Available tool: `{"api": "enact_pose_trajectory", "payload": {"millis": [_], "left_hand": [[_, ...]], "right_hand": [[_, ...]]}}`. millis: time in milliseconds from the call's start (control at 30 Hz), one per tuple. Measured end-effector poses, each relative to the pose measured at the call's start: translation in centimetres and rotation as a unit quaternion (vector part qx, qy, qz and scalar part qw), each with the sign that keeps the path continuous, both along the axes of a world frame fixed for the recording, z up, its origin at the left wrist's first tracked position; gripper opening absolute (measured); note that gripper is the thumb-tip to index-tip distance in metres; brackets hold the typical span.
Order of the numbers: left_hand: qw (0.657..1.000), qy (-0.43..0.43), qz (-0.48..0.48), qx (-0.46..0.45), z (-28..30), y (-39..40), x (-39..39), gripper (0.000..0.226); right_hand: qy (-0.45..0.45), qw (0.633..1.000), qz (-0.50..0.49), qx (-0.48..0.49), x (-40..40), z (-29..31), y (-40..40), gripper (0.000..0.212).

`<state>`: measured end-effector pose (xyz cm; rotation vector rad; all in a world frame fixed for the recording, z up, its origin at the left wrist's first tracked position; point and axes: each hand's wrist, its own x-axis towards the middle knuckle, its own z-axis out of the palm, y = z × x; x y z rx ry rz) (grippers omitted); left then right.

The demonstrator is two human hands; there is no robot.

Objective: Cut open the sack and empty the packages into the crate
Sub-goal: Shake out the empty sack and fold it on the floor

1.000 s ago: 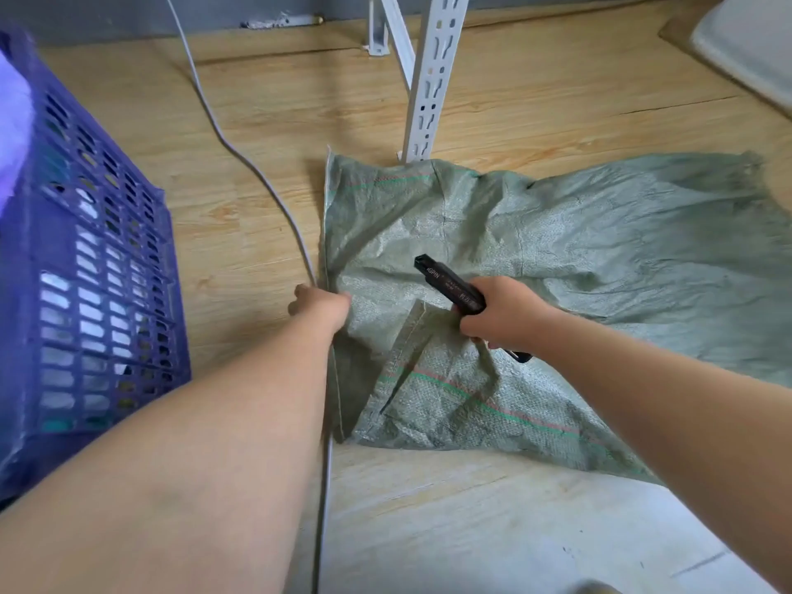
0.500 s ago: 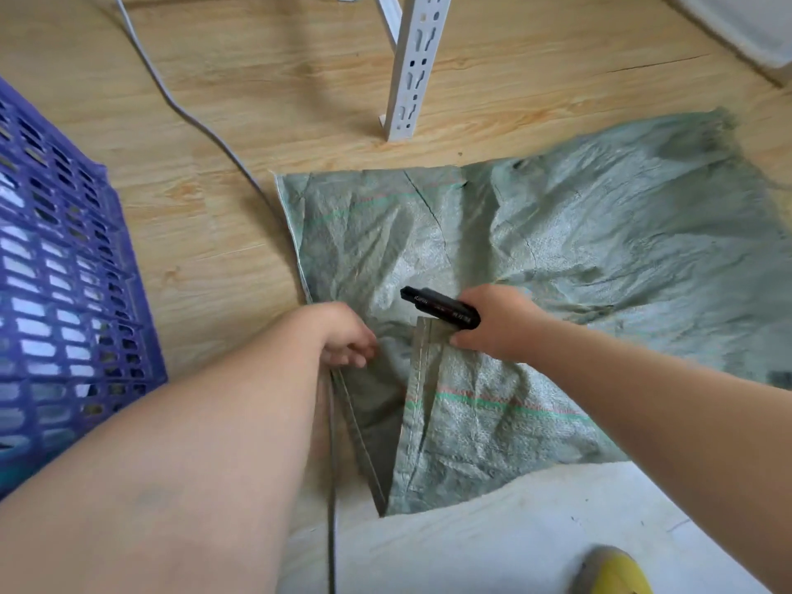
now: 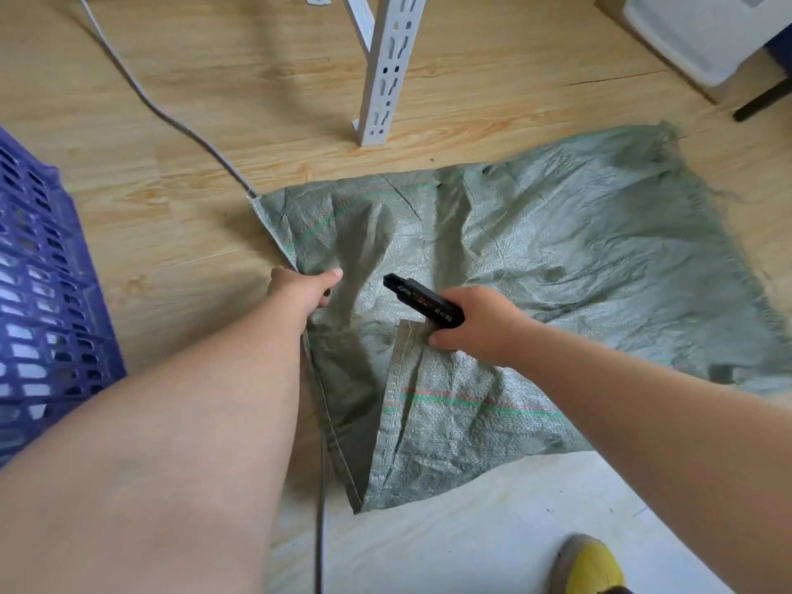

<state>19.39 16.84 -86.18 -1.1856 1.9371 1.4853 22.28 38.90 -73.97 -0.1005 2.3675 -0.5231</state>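
Head view. Sack, green woven, lies flat on the wooden floor; taken as landmark for all positions.

Left hand at the sack's left edge, fingers and thumb curled round the fabric there, gripping it. Right hand over the sack's near-left part, fist wrapped round a black utility knife. Knife nose points up-left toward the left hand. Cannot tell whether a blade is extended. A hemmed flap of sack lies folded over just below the right hand.

Step in hand, judged: cutting or opening stage. Sack looks flat and slack; no package shapes visible through the weave, and none on the floor. Contents, if any, cannot be confirmed from here.

Next move, judged: left hand needs to keep the edge taut while the knife works on the fabric between the two hands; cut line should run away from the gripping fingers. After that the mouth must be lifted and carried to the crate, which stands well to the left of the sack.

Counts:
- sack: 1
- knife: 1
- crate, purple, partly in frame: 1
- packages: 0 visible
- hands: 2
- grey cable, passing the sack's far-left corner: 1
- white slotted rack post beyond the sack: 1
- yellow shoe nearer than the sack: 1
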Motion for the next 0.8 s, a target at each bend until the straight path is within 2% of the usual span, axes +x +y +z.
{"api": "enact_pose_trajectory", "payload": {"millis": [67, 133, 200, 233, 300, 367, 433, 467, 533, 600, 667, 700, 733, 800], "left_hand": [[0.996, -0.006, -0.081, 0.031, 0.2, -0.2, -0.1, 0.074], [0.980, -0.041, -0.195, 0.023, 0.7, 0.2, 0.5, 0.073], [0.972, -0.043, -0.229, 0.017, 0.7, 0.8, 1.2, 0.073], [0.979, -0.034, -0.198, 0.020, 0.7, 1.1, 1.6, 0.074], [0.997, -0.035, -0.043, 0.044, 1.0, 1.2, 2.2, 0.079], [0.989, -0.022, 0.080, 0.120, 1.3, 1.0, 2.2, 0.084], [0.984, 0.012, 0.089, 0.155, 2.3, 1.2, 1.6, 0.073], [0.988, 0.046, 0.047, 0.142, 3.0, 1.5, 1.3, 0.065], [0.983, 0.142, -0.096, 0.060, 5.0, 2.5, 0.9, 0.047], [0.951, 0.218, -0.218, -0.010, 8.2, 4.0, 1.1, 0.037], [0.926, 0.235, -0.295, -0.008, 11.2, 5.3, 1.9, 0.034], [0.925, 0.224, -0.304, 0.039, 12.3, 5.6, 2.2, 0.034], [0.925, 0.201, -0.297, 0.124, 13.5, 5.7, 2.5, 0.034], [0.904, 0.148, -0.262, 0.303, 15.5, 5.2, 2.7, 0.032]], "right_hand": [[-0.012, 1.000, -0.006, -0.013, 0.1, 0.3, -0.1, 0.021], [-0.013, 1.000, -0.011, -0.024, 0.2, 0.7, -0.2, 0.022], [-0.011, 0.999, -0.018, -0.033, 0.2, 1.1, -0.4, 0.023], [-0.009, 0.999, -0.018, -0.034, 0.2, 1.3, -0.5, 0.024], [0.000, 0.999, -0.012, -0.035, 0.1, 1.6, -0.7, 0.026], [0.013, 0.999, -0.004, -0.035, 0.0, 1.8, -0.8, 0.026], [0.033, 0.999, -0.003, -0.038, -0.1, 1.9, -0.8, 0.026], [0.047, 0.998, -0.004, -0.041, -0.1, 2.0, -0.7, 0.025], [0.098, 0.994, -0.008, -0.046, -0.3, 2.2, -0.5, 0.026], [0.159, 0.986, -0.011, -0.056, -0.7, 2.7, -0.2, 0.035], [0.181, 0.980, -0.023, -0.082, -1.3, 3.6, 0.3, 0.041], [0.174, 0.979, -0.035, -0.100, -1.5, 4.1, 0.5, 0.039], [0.162, 0.978, -0.051, -0.120, -1.8, 4.5, 0.8, 0.031], [0.140, 0.973, -0.085, -0.161, -2.2, 5.1, 1.1, 0.018]]}}
